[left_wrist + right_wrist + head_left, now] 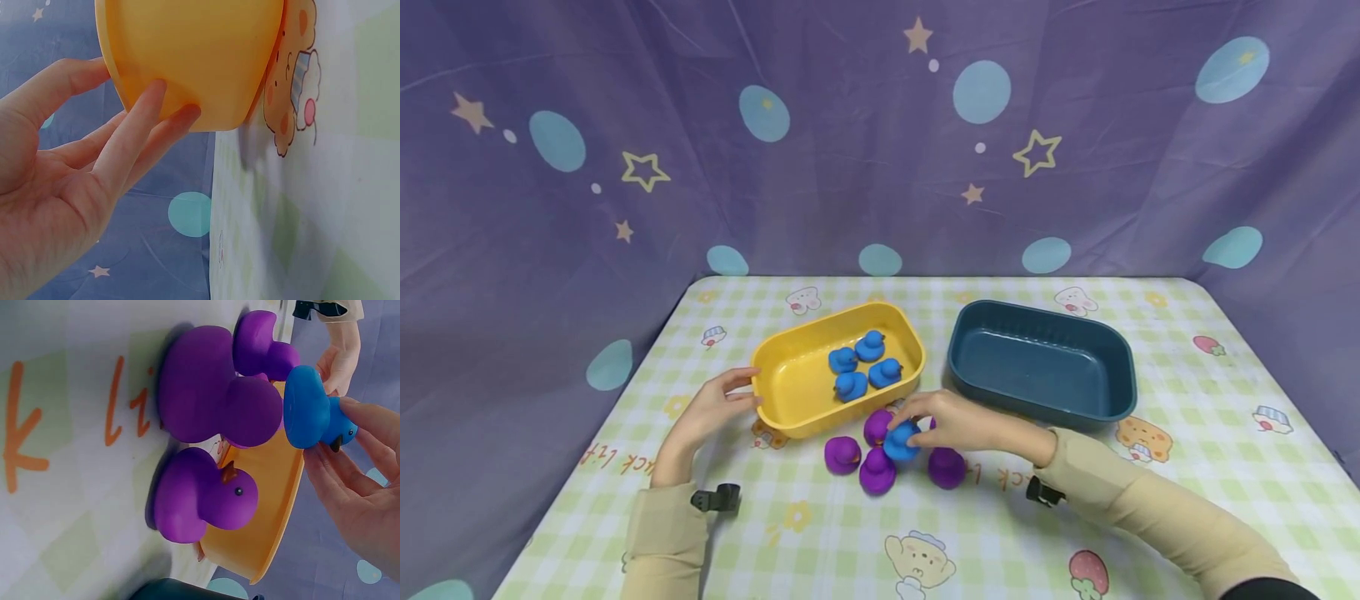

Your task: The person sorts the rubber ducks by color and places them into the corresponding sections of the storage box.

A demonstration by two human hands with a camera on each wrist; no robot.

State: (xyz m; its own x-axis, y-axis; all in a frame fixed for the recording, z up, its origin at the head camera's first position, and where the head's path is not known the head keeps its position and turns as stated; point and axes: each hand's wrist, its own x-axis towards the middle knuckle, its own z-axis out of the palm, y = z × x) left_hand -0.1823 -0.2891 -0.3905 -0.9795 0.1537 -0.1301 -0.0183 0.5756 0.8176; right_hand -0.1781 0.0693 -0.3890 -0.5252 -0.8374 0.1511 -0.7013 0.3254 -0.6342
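A blue duck is being pinched by the right hand, fingers curled round its head and body, just above the cluster of purple ducks that is lying directly under and beside the fingertips. In the right wrist view the duck is being held clear of the cloth, beak pointing toward the palm, with the nearest purple ones just beside it. The yellow tub is lying just beyond and to the left of those fingers, its near rim almost touching the purple ducks; four blue ducks are sitting in its far half, and bare floor is showing in its near half. The tub's left end is being touched by the left hand, fingers fairly straight and spread against the wall, thumb near the rim. The dark tub is standing to the right of the right hand, behind the wrist, apart from the ducks
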